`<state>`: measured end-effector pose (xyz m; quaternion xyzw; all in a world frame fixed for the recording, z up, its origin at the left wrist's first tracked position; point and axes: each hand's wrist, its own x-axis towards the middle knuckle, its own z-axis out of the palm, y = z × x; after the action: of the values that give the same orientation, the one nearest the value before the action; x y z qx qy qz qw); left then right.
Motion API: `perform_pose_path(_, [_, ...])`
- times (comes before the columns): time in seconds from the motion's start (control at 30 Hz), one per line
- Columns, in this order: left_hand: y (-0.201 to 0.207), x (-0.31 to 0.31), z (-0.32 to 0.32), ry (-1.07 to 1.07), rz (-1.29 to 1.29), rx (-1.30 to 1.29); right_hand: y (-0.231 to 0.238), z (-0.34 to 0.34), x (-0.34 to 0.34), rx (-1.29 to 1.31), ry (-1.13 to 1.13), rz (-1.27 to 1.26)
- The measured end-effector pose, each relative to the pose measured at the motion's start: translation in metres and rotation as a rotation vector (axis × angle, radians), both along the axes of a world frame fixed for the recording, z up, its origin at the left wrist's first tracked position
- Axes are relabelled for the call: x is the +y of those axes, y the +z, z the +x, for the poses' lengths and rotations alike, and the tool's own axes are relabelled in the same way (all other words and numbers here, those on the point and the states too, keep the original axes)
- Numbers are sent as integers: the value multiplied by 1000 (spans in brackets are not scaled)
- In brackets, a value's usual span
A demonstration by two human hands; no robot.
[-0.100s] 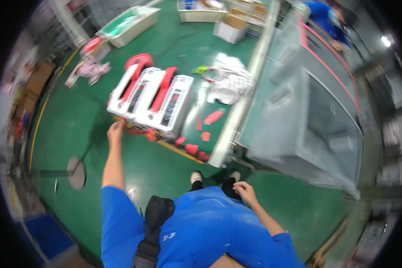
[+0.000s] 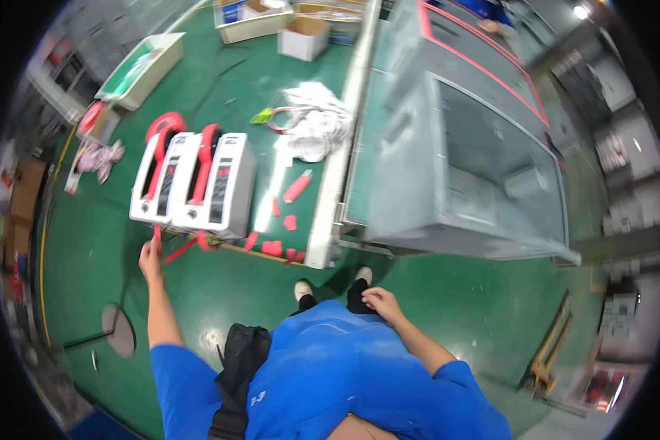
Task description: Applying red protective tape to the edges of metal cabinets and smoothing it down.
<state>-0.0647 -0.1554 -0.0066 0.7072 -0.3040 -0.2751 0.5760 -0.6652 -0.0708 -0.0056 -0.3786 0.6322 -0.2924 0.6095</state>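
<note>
My left hand [image 2: 151, 258] reaches out to the front of two white tape dispensers [image 2: 196, 185] loaded with red tape and pinches a strip of red tape [image 2: 170, 249] hanging from them. My right hand [image 2: 378, 299] rests loosely at my side by my blue shirt, holding nothing. Several cut red tape pieces [image 2: 275, 248] stick along the green table's front edge [image 2: 271, 257].
A large grey metal cabinet [image 2: 462, 161] with red edge tape stands to the right. White cloth and a red ring lie at mid-table [image 2: 308, 121]. Cardboard boxes [image 2: 304, 37] and a white tray [image 2: 139, 70] sit further back. A round floor stand base [image 2: 117, 330] is at lower left.
My left hand has closed on the red tape strip at the dispensers' front; the view has shifted slightly.
</note>
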Motion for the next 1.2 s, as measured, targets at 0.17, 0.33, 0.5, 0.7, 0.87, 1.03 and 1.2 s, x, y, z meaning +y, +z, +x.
perform_pose_path(0.17, [-9,161,-46,-78,262,-30,0,1,58,103,107,-134])
perform_pose_path(0.33, [85,151,-178,-559,352,-56,95,49,17,150,419,-648])
perform_pose_path(0.5, [174,140,-340,-881,193,58,168,49,11,69,497,-1225])
perform_pose_path(0.7, [186,137,-483,-1110,59,7,174,-83,45,4,406,-1042])
perform_pose_path(0.87, [201,134,-558,-1276,68,-400,207,-226,63,212,202,-1040])
perform_pose_path(1.03, [212,118,-552,-1150,190,-253,260,-383,65,298,-21,-871])
perform_pose_path(1.2, [262,101,-523,-1023,149,-250,305,-476,52,97,-171,-681])
